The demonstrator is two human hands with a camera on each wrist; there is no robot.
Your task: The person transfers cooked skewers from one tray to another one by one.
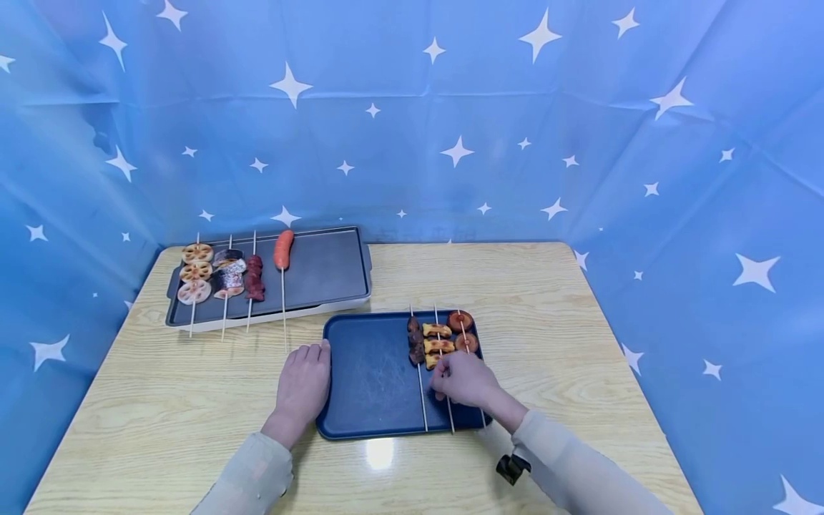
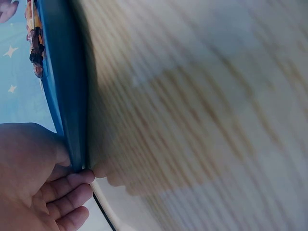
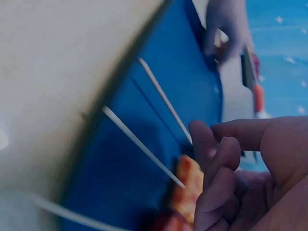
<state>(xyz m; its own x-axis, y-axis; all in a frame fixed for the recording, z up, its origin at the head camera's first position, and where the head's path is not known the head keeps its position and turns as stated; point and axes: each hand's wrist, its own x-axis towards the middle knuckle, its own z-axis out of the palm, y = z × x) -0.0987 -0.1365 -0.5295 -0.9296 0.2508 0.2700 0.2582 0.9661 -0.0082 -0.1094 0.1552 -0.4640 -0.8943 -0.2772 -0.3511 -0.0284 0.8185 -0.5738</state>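
A dark blue tray [image 1: 373,379] lies at the table's middle, and my left hand [image 1: 306,379] grips its left edge. In the left wrist view, fingertips [image 2: 79,182] curl against the tray's rim [image 2: 72,96]. Three skewers lie side by side on the tray's right part: brown meat [image 1: 416,347], yellow grilled pieces [image 1: 438,345] and round brown slices [image 1: 460,322]. My right hand [image 1: 466,379] is over the yellow-piece skewer, fingers bent and thumb near the index fingertip. In the right wrist view, the fingers [image 3: 219,187] hide part of a stick [image 3: 161,91]; I cannot tell whether they pinch it.
A grey griddle [image 1: 328,265] stands at the back left. It bears skewers of lotus root slices [image 1: 195,272], fish pieces [image 1: 229,277], dark red meat [image 1: 254,277] and a sausage [image 1: 282,250]. Their sticks jut over its front edge. A blue star-patterned curtain [image 1: 399,143] borders the wooden table [image 1: 515,286].
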